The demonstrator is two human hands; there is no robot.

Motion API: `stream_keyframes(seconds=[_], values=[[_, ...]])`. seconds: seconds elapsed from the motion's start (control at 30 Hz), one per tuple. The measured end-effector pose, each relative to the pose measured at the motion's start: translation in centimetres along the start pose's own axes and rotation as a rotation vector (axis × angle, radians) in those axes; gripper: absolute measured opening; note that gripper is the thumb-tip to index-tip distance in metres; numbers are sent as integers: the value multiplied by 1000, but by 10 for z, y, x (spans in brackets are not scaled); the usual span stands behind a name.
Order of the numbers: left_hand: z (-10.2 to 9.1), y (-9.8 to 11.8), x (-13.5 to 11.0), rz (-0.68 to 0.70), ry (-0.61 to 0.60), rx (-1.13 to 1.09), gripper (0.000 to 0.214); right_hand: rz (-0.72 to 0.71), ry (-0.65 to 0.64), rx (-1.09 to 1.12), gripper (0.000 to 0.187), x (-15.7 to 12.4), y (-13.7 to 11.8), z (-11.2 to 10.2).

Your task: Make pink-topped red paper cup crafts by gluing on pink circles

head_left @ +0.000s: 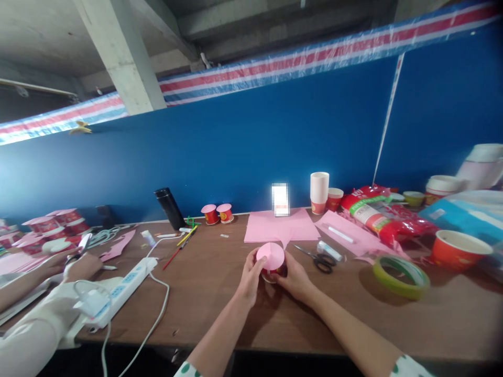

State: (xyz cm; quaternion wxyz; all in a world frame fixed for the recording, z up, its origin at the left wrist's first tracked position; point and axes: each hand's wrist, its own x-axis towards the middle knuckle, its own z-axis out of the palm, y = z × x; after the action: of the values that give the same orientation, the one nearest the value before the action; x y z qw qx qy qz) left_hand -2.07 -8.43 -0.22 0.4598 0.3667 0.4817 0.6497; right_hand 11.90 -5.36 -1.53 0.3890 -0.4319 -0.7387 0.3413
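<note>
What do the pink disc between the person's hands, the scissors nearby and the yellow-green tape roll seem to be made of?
Pink disc: matte paper or thin card, judging by its thin edge and dull, even colour.
Scissors: probably metal blades, thin and grey; the smooth dark handle loops suggest plastic.
Tape roll: perhaps smooth plastic film, given its slight sheen, though blur leaves this open.

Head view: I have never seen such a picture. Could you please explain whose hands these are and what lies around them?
No machine works here: a camera on a person's head looks forward and down at their bare hands. The left hand and right hand together hold a red cup with a round pink paper on top. On the table lie scissors and a yellow-green tape roll; stacked cups stand farther back. At the far left is another person's hand.
</note>
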Motion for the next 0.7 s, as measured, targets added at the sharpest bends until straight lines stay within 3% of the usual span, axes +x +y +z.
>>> stream_keyframes(seconds=[0.3,0.7], values=[[4,3,0,27,-54,60,56,-24,6,21,60,1,-1,-1],[8,9,1,4,5,153,51,-21,-4,-3,60,1,1,-1]])
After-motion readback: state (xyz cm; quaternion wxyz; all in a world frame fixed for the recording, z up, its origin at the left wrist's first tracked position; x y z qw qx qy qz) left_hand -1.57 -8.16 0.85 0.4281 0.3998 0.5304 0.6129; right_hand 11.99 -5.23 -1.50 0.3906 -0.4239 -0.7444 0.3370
